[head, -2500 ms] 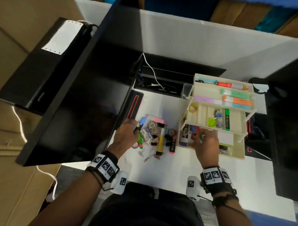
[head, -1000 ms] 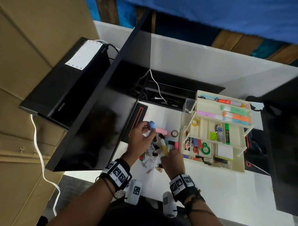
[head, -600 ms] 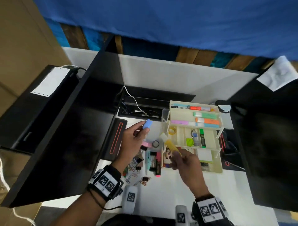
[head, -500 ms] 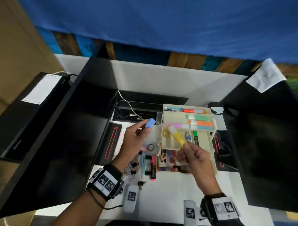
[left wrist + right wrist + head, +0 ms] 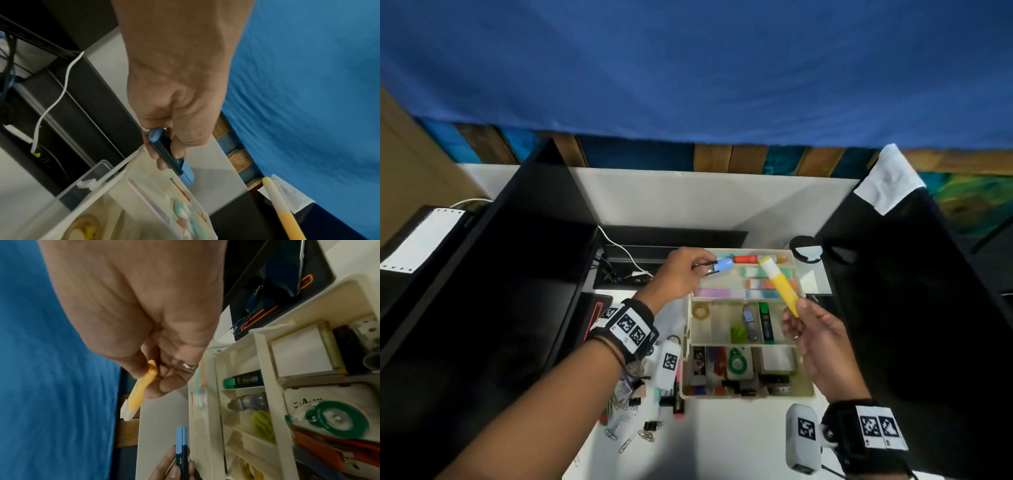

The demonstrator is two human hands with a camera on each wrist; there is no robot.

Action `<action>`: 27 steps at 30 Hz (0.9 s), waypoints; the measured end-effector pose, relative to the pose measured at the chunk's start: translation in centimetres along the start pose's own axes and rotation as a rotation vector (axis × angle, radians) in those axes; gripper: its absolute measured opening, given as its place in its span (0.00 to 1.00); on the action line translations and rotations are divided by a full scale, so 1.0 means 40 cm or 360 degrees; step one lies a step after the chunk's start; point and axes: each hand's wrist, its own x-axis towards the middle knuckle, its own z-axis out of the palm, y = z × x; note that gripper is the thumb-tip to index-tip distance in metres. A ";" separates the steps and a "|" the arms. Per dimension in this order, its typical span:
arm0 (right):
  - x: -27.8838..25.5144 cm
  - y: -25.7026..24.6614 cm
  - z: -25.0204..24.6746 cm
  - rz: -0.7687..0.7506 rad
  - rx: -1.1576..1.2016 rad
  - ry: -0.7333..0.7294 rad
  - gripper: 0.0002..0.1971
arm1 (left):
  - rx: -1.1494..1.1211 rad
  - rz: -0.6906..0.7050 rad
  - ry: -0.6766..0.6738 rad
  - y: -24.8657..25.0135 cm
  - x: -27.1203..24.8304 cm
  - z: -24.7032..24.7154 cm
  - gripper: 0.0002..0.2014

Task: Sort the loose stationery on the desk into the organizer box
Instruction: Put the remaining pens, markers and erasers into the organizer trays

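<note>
The cream tiered organizer box [image 5: 804, 394] stands open on the white desk, its top tray [image 5: 792, 255] lined with several highlighters. My left hand [image 5: 681, 274] pinches a dark highlighter with a light-blue cap [image 5: 720, 265] [image 5: 172, 155] over the top tray's left end. My right hand [image 5: 815, 329] pinches the lower end of a yellow highlighter with a white cap [image 5: 780, 286] [image 5: 139, 391], raised slantwise above the top tray's right side. Both markers are in the air, apart from each other.
Loose paper clips [image 5: 626, 442], binder clips [image 5: 652, 426] and a pink-ended marker [image 5: 678, 407] lie on the desk left of the box. Black panels [image 5: 482, 308] [image 5: 914, 308] flank the desk. A cable slot with a white cable [image 5: 619, 250] runs behind.
Both hands have moved away from the loose pile and up over the box. The blue-capped highlighter and the yellow highlighter now hang above the top tray.
</note>
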 end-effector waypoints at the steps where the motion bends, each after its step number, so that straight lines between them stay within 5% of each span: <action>1: 0.007 0.004 -0.007 0.0013 0.0021 0.0001 0.13 | 0.0082 -0.0026 -0.0064 0.002 0.006 0.001 0.16; 9: 0.063 0.055 -0.058 0.0116 -0.0161 0.0157 0.12 | -0.0011 -0.0241 -0.0239 0.014 0.003 -0.005 0.19; 17: 0.172 0.015 0.065 -0.0236 -0.0779 0.0025 0.08 | -0.0384 -0.0303 0.0078 0.000 -0.059 -0.035 0.17; 22: 0.247 0.006 0.162 -0.0383 -0.0646 0.0002 0.05 | -0.0442 -0.0301 0.0149 -0.016 -0.108 -0.075 0.17; 27: 0.303 0.009 0.242 -0.0642 -0.1323 -0.0403 0.12 | -0.0473 -0.0320 0.0226 -0.043 -0.138 -0.099 0.17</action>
